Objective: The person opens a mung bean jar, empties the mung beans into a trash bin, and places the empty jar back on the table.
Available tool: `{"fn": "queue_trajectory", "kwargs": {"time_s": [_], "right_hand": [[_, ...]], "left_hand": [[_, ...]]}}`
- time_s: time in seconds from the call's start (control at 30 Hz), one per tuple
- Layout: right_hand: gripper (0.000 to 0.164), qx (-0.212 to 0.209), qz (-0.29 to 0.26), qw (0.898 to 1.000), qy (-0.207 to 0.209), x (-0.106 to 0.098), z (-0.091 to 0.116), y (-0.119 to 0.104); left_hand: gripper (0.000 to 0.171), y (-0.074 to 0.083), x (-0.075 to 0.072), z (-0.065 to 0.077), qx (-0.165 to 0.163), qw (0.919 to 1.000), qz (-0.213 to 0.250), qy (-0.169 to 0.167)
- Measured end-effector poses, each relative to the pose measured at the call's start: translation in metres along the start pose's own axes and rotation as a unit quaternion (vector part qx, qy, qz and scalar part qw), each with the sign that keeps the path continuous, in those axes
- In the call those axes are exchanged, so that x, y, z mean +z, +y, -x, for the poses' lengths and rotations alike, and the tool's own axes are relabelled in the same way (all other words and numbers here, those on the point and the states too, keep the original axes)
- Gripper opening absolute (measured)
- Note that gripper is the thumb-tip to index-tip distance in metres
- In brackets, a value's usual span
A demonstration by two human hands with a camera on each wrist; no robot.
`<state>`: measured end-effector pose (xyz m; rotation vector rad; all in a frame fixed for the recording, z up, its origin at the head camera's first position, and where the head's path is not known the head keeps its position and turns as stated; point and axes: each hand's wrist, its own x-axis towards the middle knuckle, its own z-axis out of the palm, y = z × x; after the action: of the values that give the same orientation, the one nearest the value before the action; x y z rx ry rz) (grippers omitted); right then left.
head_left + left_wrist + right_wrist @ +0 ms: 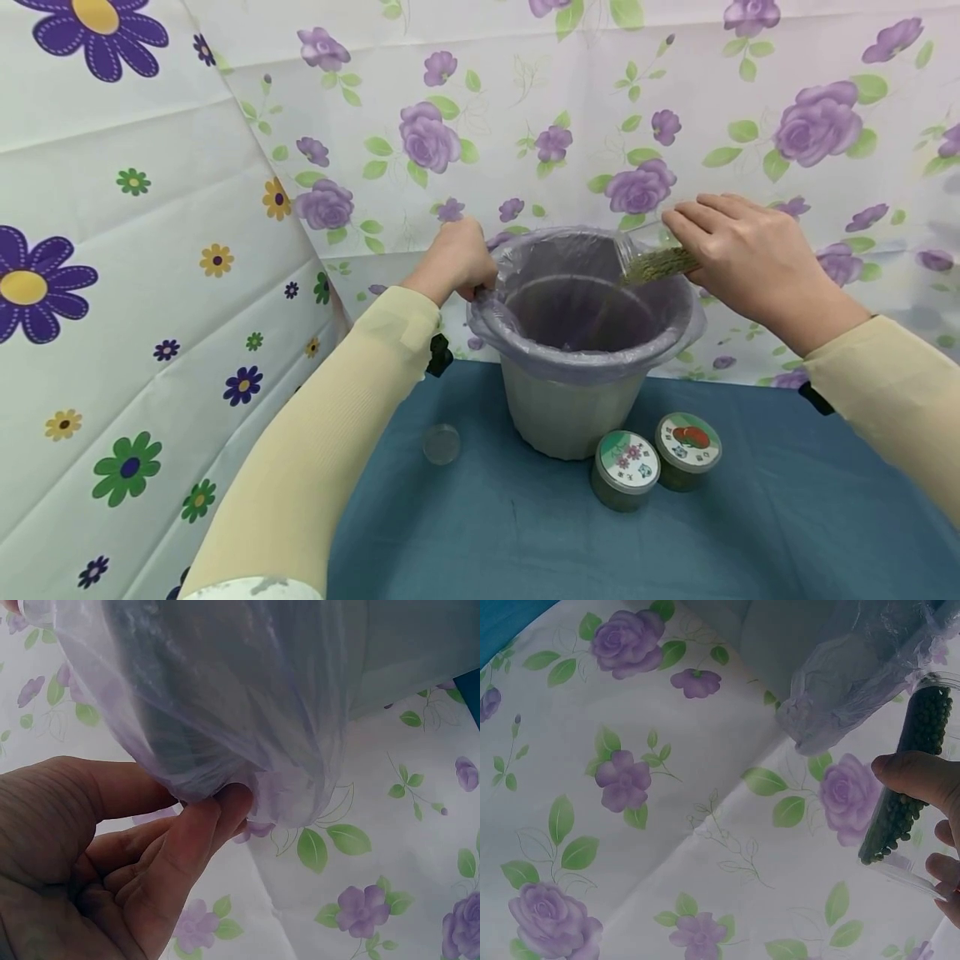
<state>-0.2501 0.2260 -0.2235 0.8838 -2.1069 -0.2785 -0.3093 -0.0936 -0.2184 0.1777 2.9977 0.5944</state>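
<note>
A pale trash can [573,412] stands against the patterned cloth, lined with a thin purple plastic bag [585,367] folded over its rim. At the rim's left side my left hand [459,260] pinches the bag; thumb and fingers meet on the gathered plastic [202,750] in the left wrist view. My right hand [750,258] grips a clear jar [652,265] of small green beans, tilted with its mouth toward the can's opening. In the right wrist view the beans [911,780] lie along one side of the jar. The can's bottom is hard to make out.
Two lidded jars with picture labels, one pink-flowered [627,462] and one red [688,446], stand before the can on the blue tablecloth [525,533]. A clear round lid [441,444] lies to the left. Flowered cloth [555,100] hangs behind and at the left.
</note>
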Motion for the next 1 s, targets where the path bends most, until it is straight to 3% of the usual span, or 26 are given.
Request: {"fn": "queue_trajectory", "kwargs": {"time_s": [0.47,1.0], "right_hand": [[0.082,-0.003,-0.001,1.0,-0.01,0.0032,-0.0029,-0.0018],[0.08,-0.005,-0.002,1.0,-0.011,0.0035,-0.0091,-0.0044]], "left_hand": [[0.015,-0.0027,-0.006,-0.003,-0.014,0.9974,0.045,-0.054],[0.015,-0.0025,-0.0087,-0.0032,-0.014,0.9982,0.022,-0.054]]}}
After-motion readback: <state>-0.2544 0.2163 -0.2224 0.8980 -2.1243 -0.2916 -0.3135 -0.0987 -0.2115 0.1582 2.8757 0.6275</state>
